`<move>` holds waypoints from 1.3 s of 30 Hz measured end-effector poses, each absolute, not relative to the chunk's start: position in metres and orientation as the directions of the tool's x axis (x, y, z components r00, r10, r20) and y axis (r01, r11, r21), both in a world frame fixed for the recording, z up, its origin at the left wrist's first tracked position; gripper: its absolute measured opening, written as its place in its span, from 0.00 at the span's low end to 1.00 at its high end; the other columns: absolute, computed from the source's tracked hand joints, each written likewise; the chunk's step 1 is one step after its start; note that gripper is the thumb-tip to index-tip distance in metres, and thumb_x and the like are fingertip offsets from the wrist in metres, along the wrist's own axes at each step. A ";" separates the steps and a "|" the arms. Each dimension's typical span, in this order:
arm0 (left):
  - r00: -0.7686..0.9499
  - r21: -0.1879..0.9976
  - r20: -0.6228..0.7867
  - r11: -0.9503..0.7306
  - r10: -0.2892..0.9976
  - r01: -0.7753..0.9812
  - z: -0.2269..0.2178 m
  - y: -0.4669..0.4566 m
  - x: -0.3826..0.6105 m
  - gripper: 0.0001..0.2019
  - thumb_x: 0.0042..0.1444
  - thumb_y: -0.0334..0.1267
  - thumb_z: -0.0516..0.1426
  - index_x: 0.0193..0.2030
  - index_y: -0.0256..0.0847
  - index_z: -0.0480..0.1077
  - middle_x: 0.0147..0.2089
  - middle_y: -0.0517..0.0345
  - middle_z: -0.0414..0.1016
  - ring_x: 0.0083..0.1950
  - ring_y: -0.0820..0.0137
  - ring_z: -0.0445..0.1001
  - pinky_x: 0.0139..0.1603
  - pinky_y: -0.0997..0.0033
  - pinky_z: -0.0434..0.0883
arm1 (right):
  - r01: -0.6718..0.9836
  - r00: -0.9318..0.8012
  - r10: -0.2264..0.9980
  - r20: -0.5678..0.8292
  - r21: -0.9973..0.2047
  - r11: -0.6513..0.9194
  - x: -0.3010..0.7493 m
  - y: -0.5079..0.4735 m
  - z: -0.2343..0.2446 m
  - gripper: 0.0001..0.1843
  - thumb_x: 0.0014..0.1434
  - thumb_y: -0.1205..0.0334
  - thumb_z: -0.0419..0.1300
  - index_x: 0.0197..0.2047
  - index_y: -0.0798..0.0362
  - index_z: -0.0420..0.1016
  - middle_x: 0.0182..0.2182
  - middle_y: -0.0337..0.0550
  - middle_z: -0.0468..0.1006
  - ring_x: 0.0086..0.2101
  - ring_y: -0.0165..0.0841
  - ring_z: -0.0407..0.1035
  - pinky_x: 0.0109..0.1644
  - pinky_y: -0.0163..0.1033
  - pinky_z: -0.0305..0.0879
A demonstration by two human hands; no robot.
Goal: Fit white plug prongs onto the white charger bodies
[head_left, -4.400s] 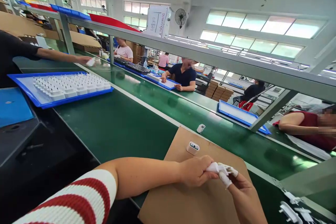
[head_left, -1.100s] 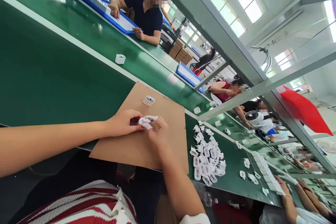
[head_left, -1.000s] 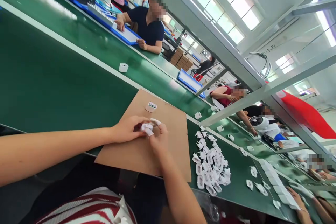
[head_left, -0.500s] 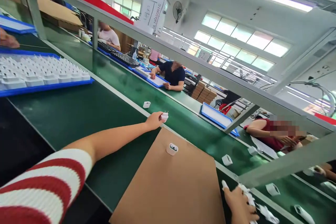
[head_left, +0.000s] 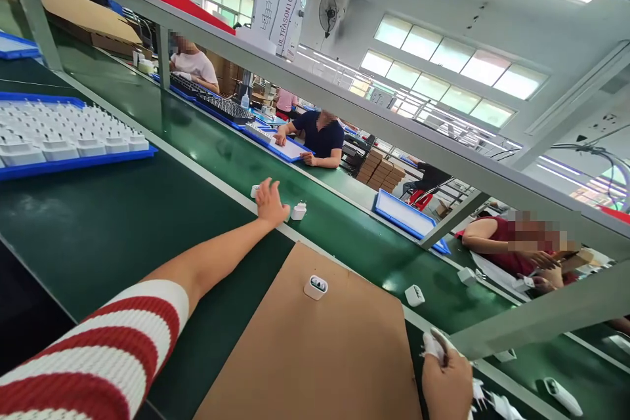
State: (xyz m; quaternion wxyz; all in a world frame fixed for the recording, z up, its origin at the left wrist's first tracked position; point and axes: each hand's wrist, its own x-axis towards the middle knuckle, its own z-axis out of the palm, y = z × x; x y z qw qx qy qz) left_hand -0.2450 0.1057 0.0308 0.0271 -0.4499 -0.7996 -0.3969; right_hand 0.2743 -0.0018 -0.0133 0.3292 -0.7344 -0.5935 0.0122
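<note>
My left hand [head_left: 272, 205] is open over the green belt, fingers spread. Just right of it, a white charger with two pins [head_left: 298, 210] stands on the belt, apart from the hand. Another white charger housing [head_left: 254, 191] is partly hidden behind the fingers. My right hand [head_left: 447, 380] is closed, thumb and finger pinching a small white plug part [head_left: 429, 346] whose details are blurred. White covering shows on its fingertips. An oval white charger housing [head_left: 315, 287], open end up with dark parts inside, stands on the brown cardboard sheet [head_left: 315, 354].
Loose white plug parts [head_left: 499, 403] lie beside my right hand. More housings [head_left: 415, 295] lie along the green belt [head_left: 354, 256]. A blue tray [head_left: 79, 167] of pinned chargers is at left. A slanted metal post [head_left: 531, 312] stands at right. Several people sit across the belt.
My left hand has let go of the pinned charger on the belt and moved left, its fingers opening. My right hand has risen from the loose parts, now pinching a small white one.
</note>
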 end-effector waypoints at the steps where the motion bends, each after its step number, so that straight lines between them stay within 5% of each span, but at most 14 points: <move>1: -0.636 0.622 0.380 0.323 0.672 0.714 0.032 0.104 -0.259 0.44 0.52 0.35 0.62 0.74 0.35 0.50 0.77 0.34 0.44 0.79 0.42 0.40 0.78 0.39 0.43 | 0.827 0.289 0.892 0.347 -0.559 -0.050 0.264 -0.004 -0.013 0.30 0.54 0.47 0.48 0.45 0.60 0.79 0.37 0.58 0.74 0.41 0.54 0.72 0.46 0.52 0.69; 4: -0.693 0.637 0.292 0.406 0.659 0.655 0.035 0.101 -0.301 0.39 0.50 0.34 0.64 0.69 0.33 0.57 0.73 0.30 0.53 0.76 0.41 0.51 0.75 0.41 0.52 | 0.683 0.237 0.942 0.237 -0.730 0.012 0.231 -0.010 -0.014 0.29 0.51 0.41 0.55 0.40 0.57 0.82 0.37 0.53 0.75 0.40 0.50 0.74 0.44 0.49 0.70; 7: -0.700 0.643 0.236 0.432 0.674 0.632 0.036 0.100 -0.326 0.25 0.58 0.34 0.61 0.62 0.36 0.66 0.67 0.37 0.63 0.69 0.49 0.63 0.70 0.49 0.61 | 0.588 0.131 0.973 0.189 -0.805 0.077 0.208 -0.016 -0.013 0.26 0.47 0.40 0.62 0.37 0.54 0.84 0.39 0.52 0.78 0.40 0.48 0.76 0.44 0.46 0.72; 13: -0.758 0.693 0.176 0.468 0.628 0.548 0.043 0.102 -0.339 0.25 0.65 0.39 0.61 0.67 0.37 0.63 0.65 0.43 0.68 0.64 0.54 0.69 0.66 0.46 0.67 | 0.622 -0.051 0.983 0.179 -0.764 0.171 0.207 -0.023 -0.006 0.15 0.46 0.50 0.64 0.31 0.49 0.86 0.40 0.50 0.79 0.39 0.47 0.77 0.45 0.45 0.75; 19: -0.753 0.769 0.180 0.386 0.633 0.509 0.065 0.085 -0.323 0.23 0.68 0.42 0.58 0.65 0.36 0.65 0.63 0.42 0.70 0.64 0.54 0.70 0.67 0.44 0.67 | 0.608 -0.049 0.972 0.231 -0.765 0.212 0.209 -0.025 -0.009 0.16 0.46 0.46 0.64 0.29 0.46 0.88 0.33 0.49 0.81 0.36 0.49 0.77 0.43 0.48 0.76; 25: -0.465 0.789 0.365 -0.003 0.806 0.615 0.086 0.005 -0.254 0.25 0.64 0.41 0.54 0.68 0.42 0.64 0.62 0.46 0.74 0.61 0.57 0.75 0.65 0.57 0.72 | 0.465 0.130 0.956 0.264 -0.868 0.176 0.201 -0.023 -0.014 0.21 0.41 0.40 0.66 0.27 0.50 0.85 0.30 0.47 0.83 0.29 0.44 0.77 0.36 0.44 0.74; 29: -0.167 0.779 0.435 -0.277 0.885 0.563 0.075 -0.073 -0.188 0.27 0.63 0.52 0.56 0.68 0.54 0.65 0.62 0.51 0.76 0.62 0.54 0.75 0.67 0.49 0.73 | 0.304 0.042 0.993 0.111 -0.948 0.093 0.201 -0.015 -0.019 0.26 0.39 0.40 0.69 0.35 0.51 0.88 0.34 0.49 0.86 0.39 0.51 0.81 0.42 0.45 0.78; 33: 0.231 0.787 0.329 -0.401 0.916 0.468 0.057 -0.124 -0.121 0.27 0.58 0.50 0.62 0.64 0.69 0.68 0.59 0.56 0.78 0.57 0.56 0.79 0.61 0.52 0.78 | 0.231 0.017 0.971 0.240 -0.945 0.230 0.190 -0.023 -0.008 0.25 0.43 0.43 0.70 0.40 0.50 0.88 0.46 0.51 0.86 0.50 0.53 0.79 0.52 0.47 0.77; 36: 0.368 0.786 0.240 -0.402 0.898 0.469 0.051 -0.133 -0.081 0.24 0.61 0.50 0.60 0.64 0.60 0.69 0.60 0.55 0.78 0.59 0.58 0.78 0.62 0.56 0.77 | 0.187 0.022 0.976 0.218 -0.960 0.210 0.178 -0.049 0.021 0.25 0.49 0.41 0.70 0.39 0.54 0.86 0.38 0.50 0.85 0.42 0.46 0.79 0.47 0.46 0.76; 39: 0.339 0.827 0.214 -0.355 0.916 0.437 0.035 -0.114 -0.061 0.23 0.64 0.51 0.56 0.63 0.49 0.71 0.61 0.51 0.77 0.61 0.55 0.76 0.67 0.54 0.71 | -0.105 -0.108 0.991 0.078 -0.992 0.067 0.167 -0.057 0.043 0.27 0.49 0.41 0.71 0.40 0.56 0.83 0.30 0.42 0.82 0.34 0.35 0.76 0.38 0.37 0.72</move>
